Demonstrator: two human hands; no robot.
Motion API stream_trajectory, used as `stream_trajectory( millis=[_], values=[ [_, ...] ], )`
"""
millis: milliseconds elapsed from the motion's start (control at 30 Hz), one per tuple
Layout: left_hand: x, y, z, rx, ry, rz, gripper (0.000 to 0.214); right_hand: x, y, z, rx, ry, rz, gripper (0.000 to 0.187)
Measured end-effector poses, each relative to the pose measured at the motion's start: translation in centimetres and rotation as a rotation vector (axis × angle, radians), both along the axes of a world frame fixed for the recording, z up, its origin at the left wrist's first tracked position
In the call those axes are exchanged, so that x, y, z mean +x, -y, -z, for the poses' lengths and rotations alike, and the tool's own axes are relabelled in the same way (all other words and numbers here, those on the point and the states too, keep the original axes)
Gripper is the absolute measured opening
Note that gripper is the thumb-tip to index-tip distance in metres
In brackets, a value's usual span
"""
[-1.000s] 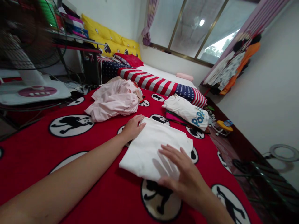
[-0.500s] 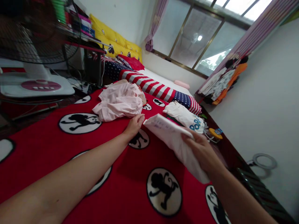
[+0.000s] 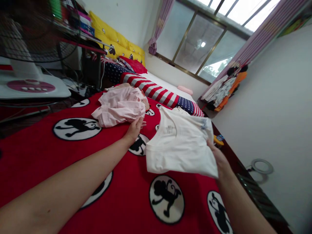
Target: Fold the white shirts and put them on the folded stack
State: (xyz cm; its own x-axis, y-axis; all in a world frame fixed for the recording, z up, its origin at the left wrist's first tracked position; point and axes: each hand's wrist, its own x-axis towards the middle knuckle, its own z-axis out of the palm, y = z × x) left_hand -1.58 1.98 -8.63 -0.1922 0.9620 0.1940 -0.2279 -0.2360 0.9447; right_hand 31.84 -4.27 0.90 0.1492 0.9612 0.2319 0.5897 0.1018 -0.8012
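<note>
A folded white shirt hangs flat above the red blanket, its neckline showing at the upper left. My right hand grips its right edge; the fingertips are partly behind the cloth. My left hand is apart from the shirt, with its fingers spread and nothing in them. Just beyond it lies a crumpled heap of pale pink clothing. The shirt hides most of another white garment lying behind it.
At the left stands a white fan by a cluttered table. A second bed with a flag-striped cover is at the back under the window. Clothes hang on the right, and a ring light is by the wall.
The shirt has turned from nearly edge-on to face me, with its front now spread out in view. My left hand's fingers have opened out.
</note>
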Motion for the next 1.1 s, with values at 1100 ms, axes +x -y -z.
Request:
stream_trajectory(
  millis=[1100],
  values=[
    [5.7,6.3,-0.5,0.507,-1.373,0.538,0.063,8.4,-9.9,6.6,0.017,0.489,0.196,0.036]
  ],
)
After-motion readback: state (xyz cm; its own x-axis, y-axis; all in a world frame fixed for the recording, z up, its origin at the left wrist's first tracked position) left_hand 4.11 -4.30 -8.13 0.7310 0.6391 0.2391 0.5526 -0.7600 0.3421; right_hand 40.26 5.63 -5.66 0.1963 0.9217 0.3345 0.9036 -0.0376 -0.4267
